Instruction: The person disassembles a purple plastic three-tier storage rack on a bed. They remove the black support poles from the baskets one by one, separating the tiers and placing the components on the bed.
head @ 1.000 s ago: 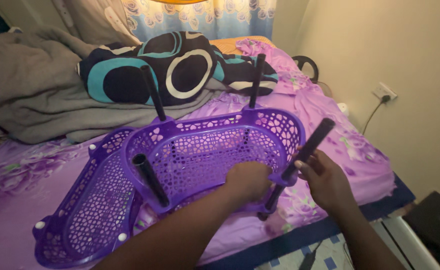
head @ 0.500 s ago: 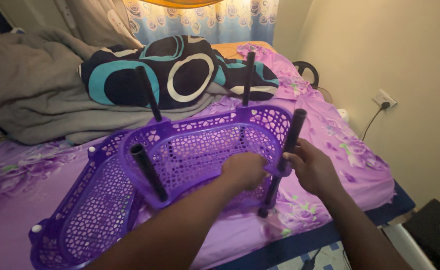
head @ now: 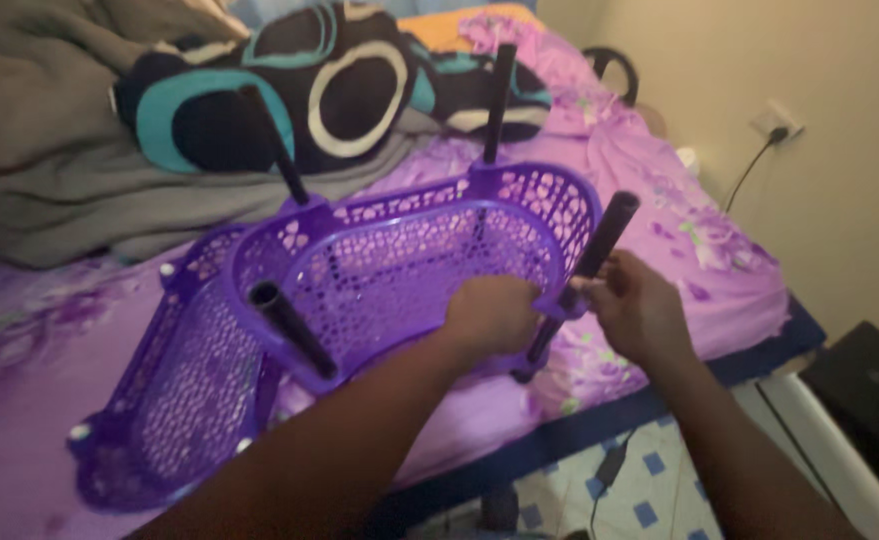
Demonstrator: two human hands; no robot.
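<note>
Head view, looking down: we see a purple perforated basket [head: 409,270] lying on a bed [head: 659,240] with a purple flowered sheet. Four black tubes stand in its corner sockets. At 10 o'clock of the basket one tube [head: 274,150] leans up and away; at 1 o'clock a second tube [head: 499,95] stands nearly upright; at 7 o'clock a third tube [head: 292,328] leans toward us.

The fourth tube [head: 599,245] sits at the 4 o'clock corner, tilted to the right. Our left hand [head: 494,312] is curled over the basket rim at this corner, its grip closed on the basket. Our right hand [head: 634,305] wraps the fourth tube just above the socket, its grip closed on the tube. The lower end of this tube shows below the rim, close to the sheet.

A second purple basket [head: 174,400] lies under and to the 8 o'clock side of the first, with small white caps at its corners.

We judge the work as well advanced: all four corners of the upper basket carry a tube. The tube in hand is tilted, so we judge its seating unfinished. The second basket is not yet joined to any tube end.

Behind the baskets, at 12 o'clock, lie a grey blanket [head: 49,180] and a black cushion [head: 299,90] with teal and white rings.
</note>
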